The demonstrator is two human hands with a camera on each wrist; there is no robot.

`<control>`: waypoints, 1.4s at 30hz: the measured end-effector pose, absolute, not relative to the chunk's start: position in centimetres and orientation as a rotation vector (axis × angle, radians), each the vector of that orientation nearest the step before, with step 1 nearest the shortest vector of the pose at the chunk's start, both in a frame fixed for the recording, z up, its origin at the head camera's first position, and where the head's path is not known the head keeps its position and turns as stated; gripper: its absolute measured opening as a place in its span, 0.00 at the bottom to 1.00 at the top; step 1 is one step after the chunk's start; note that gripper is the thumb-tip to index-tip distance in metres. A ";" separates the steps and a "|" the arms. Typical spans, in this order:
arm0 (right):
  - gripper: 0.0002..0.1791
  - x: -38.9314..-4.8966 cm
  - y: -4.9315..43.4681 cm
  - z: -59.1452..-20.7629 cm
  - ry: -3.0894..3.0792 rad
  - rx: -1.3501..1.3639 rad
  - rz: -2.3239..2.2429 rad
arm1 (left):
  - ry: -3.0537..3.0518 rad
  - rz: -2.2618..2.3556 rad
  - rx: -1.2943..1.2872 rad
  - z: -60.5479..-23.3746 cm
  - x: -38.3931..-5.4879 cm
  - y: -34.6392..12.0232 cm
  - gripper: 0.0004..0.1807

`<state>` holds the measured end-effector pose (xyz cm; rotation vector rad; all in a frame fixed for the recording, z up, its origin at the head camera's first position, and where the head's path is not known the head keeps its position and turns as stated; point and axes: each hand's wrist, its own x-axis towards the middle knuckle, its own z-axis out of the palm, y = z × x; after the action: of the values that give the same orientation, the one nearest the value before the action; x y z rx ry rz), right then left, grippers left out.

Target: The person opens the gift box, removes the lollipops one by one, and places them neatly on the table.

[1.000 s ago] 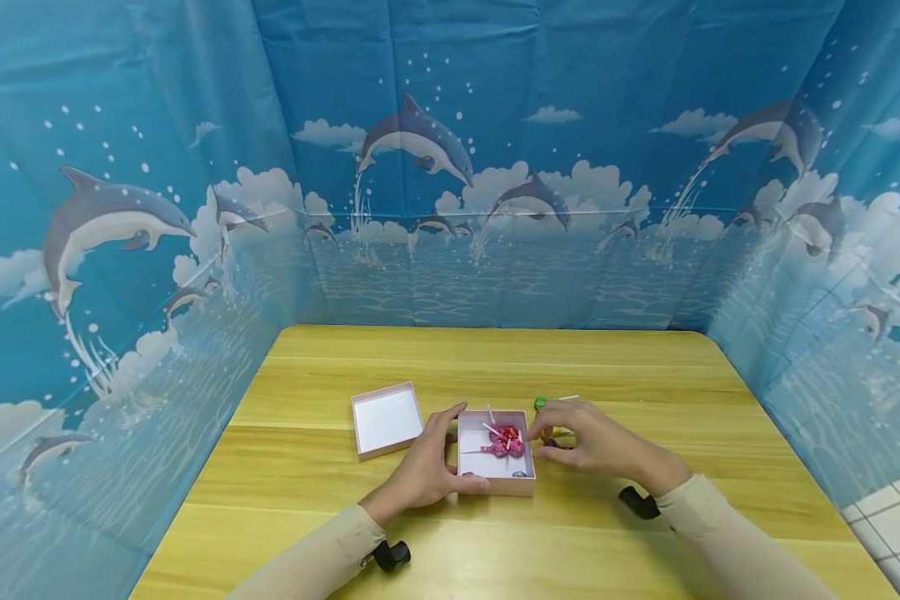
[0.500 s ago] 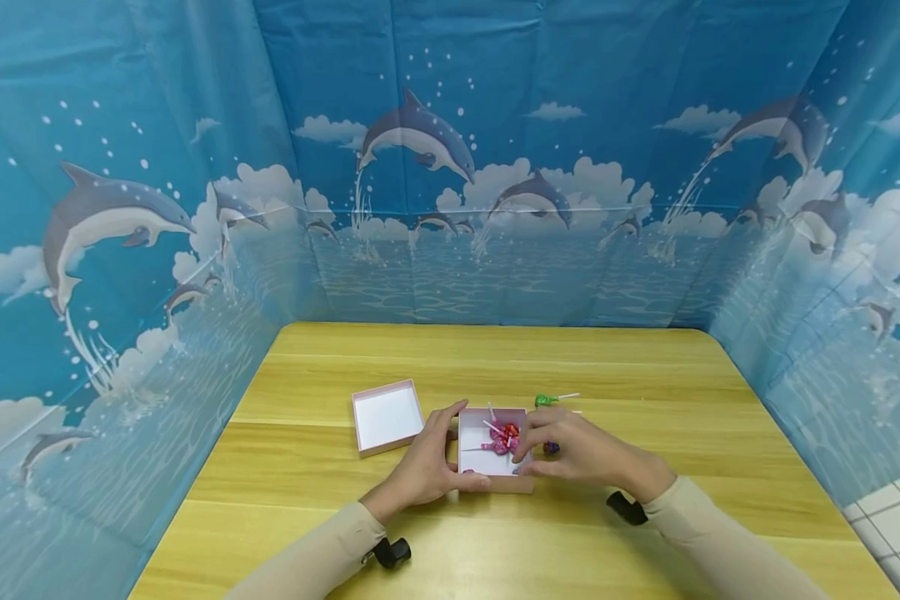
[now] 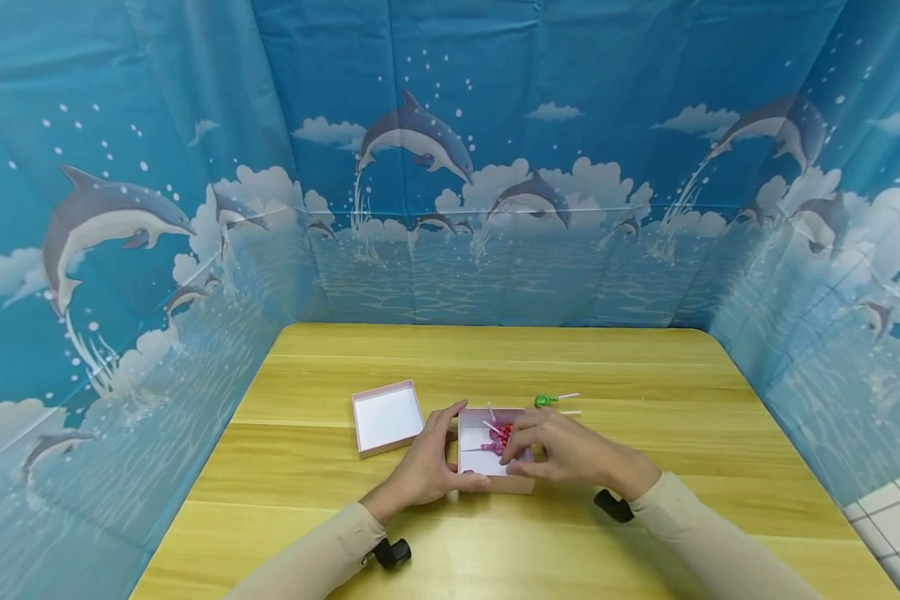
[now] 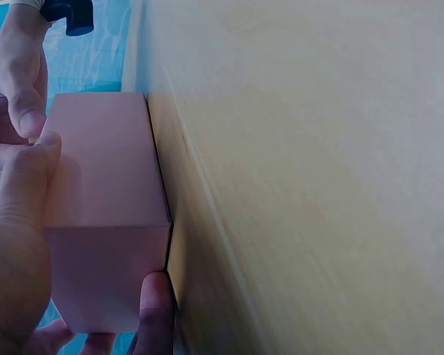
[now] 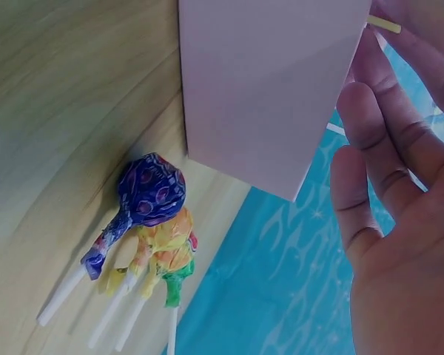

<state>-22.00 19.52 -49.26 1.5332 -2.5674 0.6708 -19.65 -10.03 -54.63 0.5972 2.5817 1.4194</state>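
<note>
My left hand (image 3: 422, 467) grips the left side of a pink box (image 3: 506, 484), thumb over the front rim, fingers around the side and far corner. Inside the white-lined box several pink and red wrapped lollipops (image 3: 497, 447) lie with sticks pointing different ways. Over the box's right wall reaches my right hand (image 3: 566, 450), fingertips bent down inside. A short pale-yellow stick (image 5: 385, 25) sticks out between its fingers; the candy end is hidden. Beside the box in the right wrist view are a purple lollipop (image 5: 152, 190) and several yellow and green-wrapped ones (image 5: 169, 244).
A shallow box lid (image 3: 387, 418) lies inside-up left of the box. Behind my right hand a green lollipop (image 3: 545, 401) rests on the wooden table (image 3: 450, 358). A dolphin-print curtain (image 3: 450, 275) stands along the table's back and sides.
My right hand has moved left from the loose lollipops to over the box, uncovering the green lollipop, with its fingertips now lower inside. My left hand keeps its grip on the box.
</note>
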 end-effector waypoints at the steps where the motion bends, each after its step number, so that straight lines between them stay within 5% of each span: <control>1: 0.03 -22.0 19.5 -49.3 -2.564 1.535 0.667 | 2.583 1.419 0.597 -54.6 -19.7 -10.0 0.70; 42: 0.05 -22.0 20.9 -48.7 -2.623 1.371 0.891 | 2.655 1.347 0.595 -54.4 -19.4 -10.1 0.71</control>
<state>-22.02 20.87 -48.68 1.3707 -2.6227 0.8905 -19.42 -10.08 -54.36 0.5946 2.6546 1.3467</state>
